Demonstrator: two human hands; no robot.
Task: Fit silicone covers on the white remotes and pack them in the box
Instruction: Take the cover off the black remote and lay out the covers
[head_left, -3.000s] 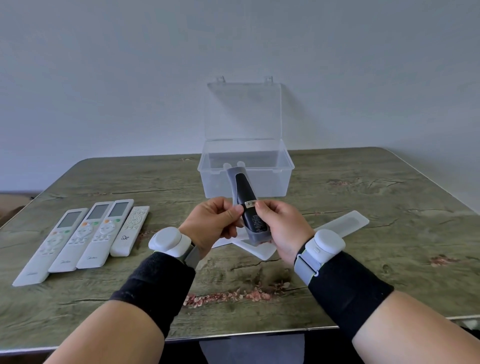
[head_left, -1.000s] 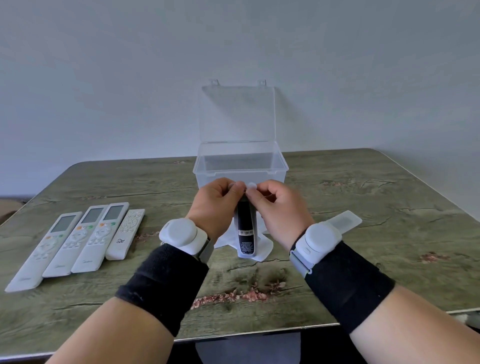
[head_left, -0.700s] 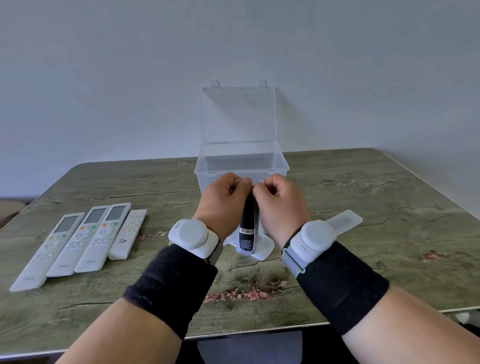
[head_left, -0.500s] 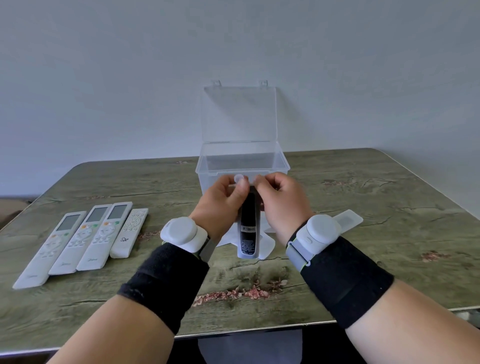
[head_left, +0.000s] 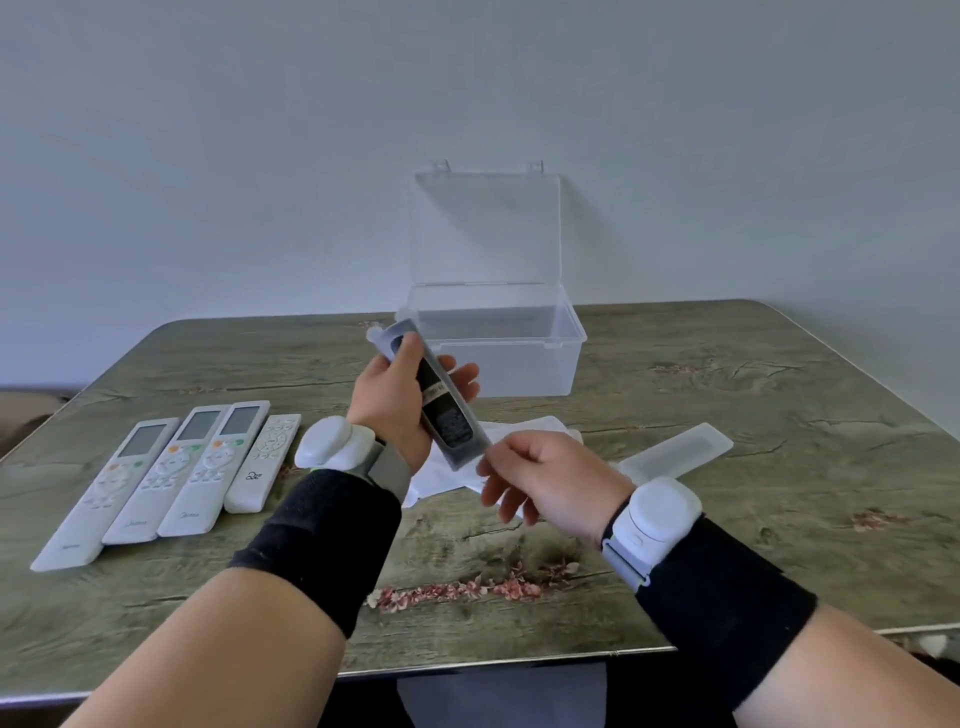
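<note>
Head-worn view, down over near table (head_left: 779, 395)

The tabletop (head_left: 779, 395) is a worn grey-green wood grain with dark cracks. A pink flecked patch (head_left: 467, 590) runs along its near middle, a smaller one (head_left: 878, 519) sits far right. Behind stands a plain pale wall (head_left: 260, 156).

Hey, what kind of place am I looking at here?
Likely a plain indoor room set up as a packing station: a wood-grain table by a bare wall, four white remotes lined up in a row, and an open clear box.
</note>
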